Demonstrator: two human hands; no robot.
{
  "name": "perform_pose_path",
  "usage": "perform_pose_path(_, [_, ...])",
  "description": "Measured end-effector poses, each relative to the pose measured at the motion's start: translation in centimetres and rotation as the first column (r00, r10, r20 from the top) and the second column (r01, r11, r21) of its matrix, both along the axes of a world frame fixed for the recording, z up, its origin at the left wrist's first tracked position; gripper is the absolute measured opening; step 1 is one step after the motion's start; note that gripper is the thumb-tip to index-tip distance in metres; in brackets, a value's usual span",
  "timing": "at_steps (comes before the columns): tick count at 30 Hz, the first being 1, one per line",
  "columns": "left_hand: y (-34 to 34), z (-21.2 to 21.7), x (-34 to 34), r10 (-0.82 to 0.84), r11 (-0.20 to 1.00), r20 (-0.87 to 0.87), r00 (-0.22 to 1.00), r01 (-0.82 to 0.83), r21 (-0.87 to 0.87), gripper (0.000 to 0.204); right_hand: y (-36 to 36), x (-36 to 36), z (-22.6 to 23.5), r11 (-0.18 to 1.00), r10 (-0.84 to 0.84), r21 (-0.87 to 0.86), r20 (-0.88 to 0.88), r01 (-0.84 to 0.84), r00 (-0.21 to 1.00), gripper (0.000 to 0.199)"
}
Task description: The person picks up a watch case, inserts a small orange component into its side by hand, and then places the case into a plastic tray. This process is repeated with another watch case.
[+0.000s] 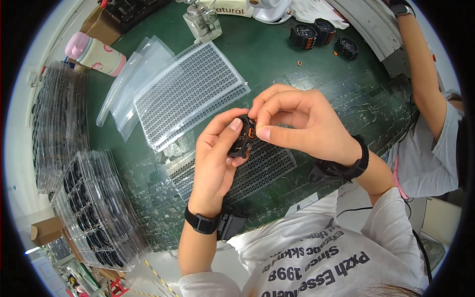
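My left hand (212, 156) grips a small black watch case (241, 144), tilted on its edge between thumb and fingers above the table. On the side of the case sits a small orange frame-shaped piece (252, 132). My right hand (304, 119) is closed in a pinch at that side, its thumb tip right beside the orange piece. Whatever its fingertips hold is too small and hidden to make out. Under my hands lies a sheet of small dark ring-shaped parts (269, 171). Farther left, a similar sheet (188, 94) rests on another one.
Clear plastic films (129, 101) lie left of the sheets, near a pink-lidded cup (101, 55) and a glass pump bottle (203, 25). Stacked clear trays (96, 218) line the left edge. Several black watch cases (303, 37) stand far right. A co-worker's arm (420, 64) reaches past a metal rail (368, 22).
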State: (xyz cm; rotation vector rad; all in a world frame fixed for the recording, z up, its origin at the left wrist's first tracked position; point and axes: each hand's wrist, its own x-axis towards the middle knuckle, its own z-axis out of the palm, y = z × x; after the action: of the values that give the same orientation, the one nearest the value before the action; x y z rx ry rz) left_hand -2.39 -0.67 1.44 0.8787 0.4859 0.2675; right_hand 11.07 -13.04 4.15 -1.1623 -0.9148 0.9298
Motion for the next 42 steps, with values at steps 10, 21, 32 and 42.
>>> perform_pose_path(10, [0.09, -0.24, -0.05, -0.004, 0.999, 0.014, 1.000, 0.003, 0.034, 0.021, 0.14, 0.06, -0.29, 1.000, 0.003, -0.009, 0.006, -0.003, 1.000, 0.008])
perform_pose_path(21, [0.03, -0.23, -0.05, -0.008, 0.999, 0.012, 1.000, 0.007, 0.053, 0.021, 0.09, -0.03, -0.10, 1.000, -0.005, -0.019, 0.038, 0.006, 0.999, 0.008])
perform_pose_path(32, [-0.02, -0.16, -0.04, -0.010, 0.998, 0.005, 1.000, 0.010, 0.061, 0.021, 0.03, 0.09, -0.03, 1.000, 0.004, -0.026, 0.027, -0.003, 1.000, 0.008])
perform_pose_path(42, [-0.04, -0.29, -0.06, 0.008, 0.997, -0.004, 1.000, -0.008, 0.077, 0.021, 0.11, -0.10, -0.08, 0.999, -0.012, -0.034, 0.040, 0.013, 0.999, 0.009])
